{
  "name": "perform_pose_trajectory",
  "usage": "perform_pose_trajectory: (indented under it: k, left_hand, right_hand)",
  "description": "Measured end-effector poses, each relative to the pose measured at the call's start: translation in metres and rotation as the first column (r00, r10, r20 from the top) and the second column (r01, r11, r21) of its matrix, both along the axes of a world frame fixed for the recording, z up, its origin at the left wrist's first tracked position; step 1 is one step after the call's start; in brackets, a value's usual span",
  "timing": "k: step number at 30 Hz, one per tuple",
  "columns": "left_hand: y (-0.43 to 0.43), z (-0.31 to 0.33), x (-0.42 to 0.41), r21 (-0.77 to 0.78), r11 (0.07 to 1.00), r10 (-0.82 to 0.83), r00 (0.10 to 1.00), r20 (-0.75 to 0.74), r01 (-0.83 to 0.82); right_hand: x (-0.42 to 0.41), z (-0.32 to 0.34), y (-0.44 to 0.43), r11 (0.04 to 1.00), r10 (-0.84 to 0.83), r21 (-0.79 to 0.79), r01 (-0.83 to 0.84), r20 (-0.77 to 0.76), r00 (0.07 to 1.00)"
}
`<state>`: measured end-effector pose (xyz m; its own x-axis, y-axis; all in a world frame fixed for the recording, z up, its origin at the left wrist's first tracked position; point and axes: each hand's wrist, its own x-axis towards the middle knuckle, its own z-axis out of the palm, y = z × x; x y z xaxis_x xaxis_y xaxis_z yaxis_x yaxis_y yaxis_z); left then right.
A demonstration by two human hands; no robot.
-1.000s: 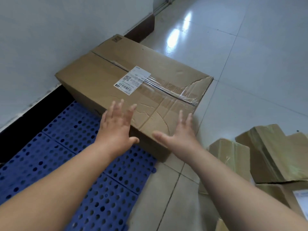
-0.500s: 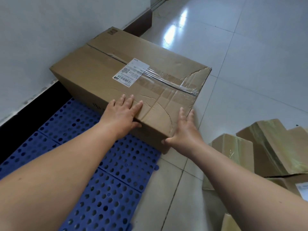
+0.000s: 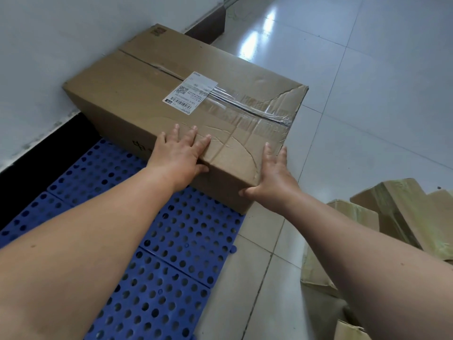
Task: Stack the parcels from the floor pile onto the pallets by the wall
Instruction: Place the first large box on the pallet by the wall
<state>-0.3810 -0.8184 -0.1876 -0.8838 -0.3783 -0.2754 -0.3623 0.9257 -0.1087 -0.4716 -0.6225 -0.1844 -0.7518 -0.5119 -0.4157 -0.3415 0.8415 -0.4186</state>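
Big parcel (image 3: pixel 137 99): plain brown cardboard, creased, small reddish print at far corner. Label (image 3: pixel 190 93): white, black barcode and QR code. Tape (image 3: pixel 247 105): clear, glossy, along the seam. Pallet (image 3: pixel 186 244): blue, regular grid of round holes. Wall (image 3: pixel 73 33): pale grey-white. Skirting (image 3: pixel 208 28): dark brown farther off, black near the pallet. Floor (image 3: pixel 367 99): glossy whitish tiles, thin dark grout lines. Piled parcels (image 3: pixel 404 212): tan cardboard, yellowish tape.

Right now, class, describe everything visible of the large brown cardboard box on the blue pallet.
The large brown cardboard box lies flat on the blue perforated plastic pallet, close beside the white wall. Clear tape seals its top seam, a white barcode label sits across it, and the near right end is creased and dented. The left hand lies flat on its near top edge; the right hand presses its right end.
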Motion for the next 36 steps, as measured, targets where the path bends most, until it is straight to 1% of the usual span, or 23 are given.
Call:
perform_pose_trajectory:
  k: [5, 8, 12, 14, 17, 20, 22, 25, 29, 33, 36]
  left_hand:
    - [0.000, -0.003, 0.002, 0.012, 1.000, 0.003, 1.000, -0.011, -0.002]
    - [0.000, 0.000, 0.001, 0.028, 1.000, 0.009, 1.000, 0.010, -0.009]
    - [0.008, 0.013, -0.003, 0.082, 0.996, 0.012, 0.998, 0.059, -0.017]
    - [0.020, 0.018, -0.005, 0.108, 0.994, -0.004, 1.000, 0.023, 0.001]
    - [0.046, 0.026, -0.012, 0.150, 0.986, -0.065, 0.993, -0.098, 0.079]
    - [0.075, 0.038, -0.028, 0.162, 0.969, -0.157, 0.973, -0.168, 0.184]
    - [0.095, 0.047, -0.042, 0.149, 0.956, -0.221, 0.955, -0.197, 0.252]
    - [0.128, 0.055, -0.064, 0.129, 0.933, -0.302, 0.927, -0.223, 0.336]
    - [0.178, 0.063, -0.088, 0.160, 0.885, -0.395, 0.887, -0.240, 0.438]
    - [0.231, 0.070, -0.105, 0.163, 0.806, -0.523, 0.814, -0.254, 0.569]
    - [0.269, 0.080, -0.112, 0.176, 0.747, -0.589, 0.761, -0.270, 0.641]
  right_hand:
    - [0.002, 0.001, 0.000, 1.000, 0.003, 0.015, -0.003, -0.012, 1.000]
    - [0.005, 0.002, 0.000, 1.000, 0.007, 0.026, -0.007, -0.008, 1.000]
    - [0.009, 0.003, 0.010, 0.999, 0.004, -0.035, -0.003, 0.033, 0.999]
    - [0.012, 0.004, 0.018, 0.997, 0.000, -0.074, 0.001, 0.019, 1.000]
    - [0.011, 0.007, 0.032, 0.997, -0.018, -0.071, 0.014, -0.057, 0.998]
    - [0.001, 0.015, 0.056, 0.999, -0.029, 0.030, 0.035, -0.181, 0.983]
    - [-0.006, 0.023, 0.078, 0.994, -0.059, 0.073, 0.078, -0.237, 0.970]
    - [-0.011, 0.039, 0.116, 0.982, -0.127, 0.099, 0.161, -0.285, 0.950]
    - [-0.006, 0.060, 0.172, 0.954, -0.222, 0.123, 0.273, -0.326, 0.919]
    - [0.001, 0.079, 0.228, 0.905, -0.318, 0.162, 0.394, -0.361, 0.877]
    - [0.013, 0.093, 0.264, 0.858, -0.395, 0.174, 0.484, -0.381, 0.836]
